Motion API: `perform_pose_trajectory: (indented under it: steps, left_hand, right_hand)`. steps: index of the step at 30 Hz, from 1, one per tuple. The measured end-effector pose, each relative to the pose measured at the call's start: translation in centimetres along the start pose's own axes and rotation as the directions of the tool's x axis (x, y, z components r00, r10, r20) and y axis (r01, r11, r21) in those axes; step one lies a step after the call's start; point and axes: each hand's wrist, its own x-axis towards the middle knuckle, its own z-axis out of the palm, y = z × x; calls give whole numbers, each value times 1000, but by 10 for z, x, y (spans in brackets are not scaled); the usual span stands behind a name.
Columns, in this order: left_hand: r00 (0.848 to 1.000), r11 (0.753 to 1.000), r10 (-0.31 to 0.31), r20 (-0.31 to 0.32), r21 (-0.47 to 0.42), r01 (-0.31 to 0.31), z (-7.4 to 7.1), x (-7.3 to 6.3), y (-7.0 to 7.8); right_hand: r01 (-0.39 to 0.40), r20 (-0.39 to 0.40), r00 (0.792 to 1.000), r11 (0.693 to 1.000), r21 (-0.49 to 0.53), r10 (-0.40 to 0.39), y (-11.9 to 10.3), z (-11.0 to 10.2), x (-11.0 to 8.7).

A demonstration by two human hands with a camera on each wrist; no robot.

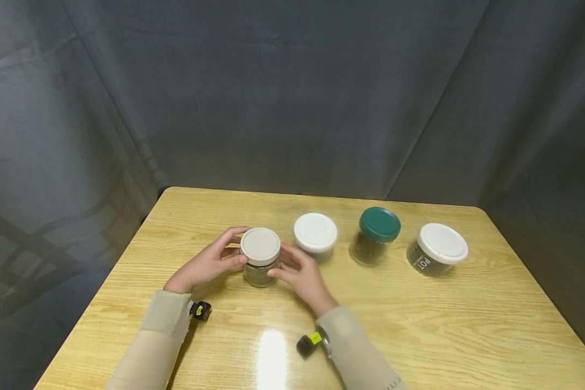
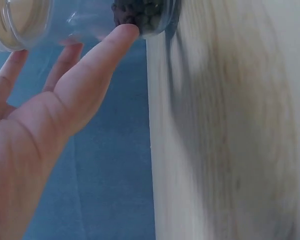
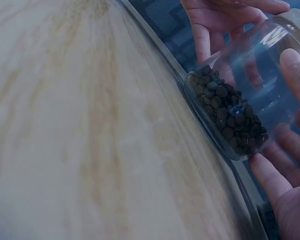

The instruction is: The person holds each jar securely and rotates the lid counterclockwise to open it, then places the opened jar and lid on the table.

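A clear jar with a beige lid stands upright between the two hands on the near left part of the table. Dark pellets fill its lower part, as the right wrist view shows. My left hand grips it from the left, fingers round the far side close to the lid and thumb on the near side. From the right, my right hand holds the jar, its thumb low on the glass and its fingers behind. In the left wrist view the left thumb lies against the jar near its base.
To the right on the wooden table stand a white-lidded jar, a green-lidded jar with dark contents, and a wide white-lidded jar marked POT. A grey curtain hangs behind the table's far edge.
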Motion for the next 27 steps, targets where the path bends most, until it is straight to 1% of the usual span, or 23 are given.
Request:
perform_pose_trajectory:
  steps: [3,5,6,8,10,12,14,16,17,19,22,23,27]
  left_hand:
    - [999,999,42,-26,6,-42,-3,-1,4]
    - [994,996,91,-68,7,-91,-5,-3,7]
    - [988,992,123,-93,10,-123,-6,-4,10]
    - [968,978,210,-137,40,-206,-7,-5,15]
    - [944,955,289,-161,120,-272,-7,-6,19]
    - [919,918,363,-154,230,-324,-5,-6,22]
    - [900,876,417,-125,321,-361,-2,-4,24]
    - [889,840,448,-95,386,-382,1,-3,24]
    - [880,822,468,-80,406,-400,2,-1,24]
    - [867,799,495,-57,422,-429,4,0,24]
    - [855,776,517,-43,446,-446,6,0,24]
    - [853,770,520,-41,454,-448,6,0,24]
    - [853,754,520,-38,489,-438,6,-1,25]
  right_hand:
    - [-8,-1,1000,1000,4,8,0,0,0]
    - [-11,-1,1000,1000,9,11,0,0,-1]
    - [-12,-3,1000,1000,10,12,0,0,-1]
    - [-14,-5,1000,1000,13,14,0,0,-1]
    - [-14,-6,1000,1000,17,14,0,0,-1]
    - [-24,-6,1000,1000,19,24,0,0,-1]
    - [-36,-4,999,999,18,36,-2,0,-1]
    - [-43,0,999,999,10,43,-9,0,-2]
    - [-45,3,999,999,9,45,-13,0,-3]
    - [-40,7,999,999,6,40,-22,0,-5]
    - [-35,14,999,999,15,35,-29,0,-8]
    - [-36,16,999,999,17,36,-30,0,-9]
    - [-40,21,999,999,17,39,-29,1,-8]
